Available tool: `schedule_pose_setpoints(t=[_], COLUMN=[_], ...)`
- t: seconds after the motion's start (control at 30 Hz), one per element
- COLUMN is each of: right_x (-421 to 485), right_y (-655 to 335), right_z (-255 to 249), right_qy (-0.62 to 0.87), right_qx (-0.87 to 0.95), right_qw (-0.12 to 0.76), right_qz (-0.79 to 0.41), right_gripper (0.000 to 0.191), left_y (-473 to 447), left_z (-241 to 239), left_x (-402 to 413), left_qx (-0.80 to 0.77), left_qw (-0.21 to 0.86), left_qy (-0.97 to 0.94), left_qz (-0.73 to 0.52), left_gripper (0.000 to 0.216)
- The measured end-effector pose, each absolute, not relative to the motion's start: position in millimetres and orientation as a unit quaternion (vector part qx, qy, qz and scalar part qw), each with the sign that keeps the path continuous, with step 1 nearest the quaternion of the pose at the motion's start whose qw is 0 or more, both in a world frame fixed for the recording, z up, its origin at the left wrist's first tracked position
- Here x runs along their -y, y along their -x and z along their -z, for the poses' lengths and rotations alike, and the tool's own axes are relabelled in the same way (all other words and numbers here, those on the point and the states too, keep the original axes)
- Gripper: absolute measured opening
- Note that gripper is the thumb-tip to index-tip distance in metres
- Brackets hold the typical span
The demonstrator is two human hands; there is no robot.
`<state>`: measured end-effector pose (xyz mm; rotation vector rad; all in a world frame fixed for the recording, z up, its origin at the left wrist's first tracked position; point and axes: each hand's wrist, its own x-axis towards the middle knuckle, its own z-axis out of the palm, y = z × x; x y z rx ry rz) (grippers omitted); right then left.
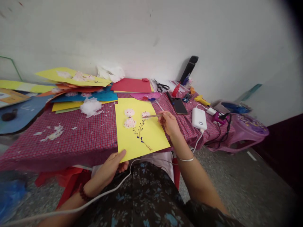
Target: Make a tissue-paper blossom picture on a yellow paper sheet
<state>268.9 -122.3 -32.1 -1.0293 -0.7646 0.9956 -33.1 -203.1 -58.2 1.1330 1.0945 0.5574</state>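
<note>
A sheet of yellow paper [125,138] lies at the table's front edge, its near corner over the edge. It bears a flower picture: three fluffy white-and-pink blossoms [130,122] with dark red specks, over thin brown stems with dark blue leaves. My left hand [115,164] grips the sheet's near left corner, thumb on top and fingers beneath. Between the fingertips of my right hand [169,121] is a thin paintbrush [152,116], pointing left. The brush's tip is at the right-hand blossom [145,114]; whether it touches cannot be made out.
Left of the sheet are a white tissue clump [90,107], paper scraps [55,132] and stacked coloured papers [82,98]. To the right lie black scissors [161,86], a phone [179,106], a white power bank [199,118] with a cable, and a purple stool [248,130].
</note>
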Motion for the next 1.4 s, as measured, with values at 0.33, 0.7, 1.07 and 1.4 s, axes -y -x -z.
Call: schedule_pose_setpoints(t=[0.33,0.7,1.07,1.4], right_x=[130,127,123,124], right_y=[-261,-260,-270,-266], right_z=[25,31,31,30], right_qy=[0.435,0.464,0.467,0.503], right_qx=[0.424,0.44,0.295,0.33], right_qw=[0.711,0.702,0.73,0.703], right_qz=[-0.355,-0.314,-0.402,-0.38], right_gripper=[0.015,0.013,0.016,0.028], left_y=[30,31,34,32], left_z=[46,44,47,49], left_x=[204,206,206,205], left_qx=[-0.499,-0.494,-0.498,-0.494], left_qw=[0.655,0.662,0.668,0.676], left_qy=[-0.511,-0.502,-0.497,-0.491], left_qz=[-0.248,-0.256,-0.243,-0.242], left_gripper=[0.057,0.055,0.057,0.058])
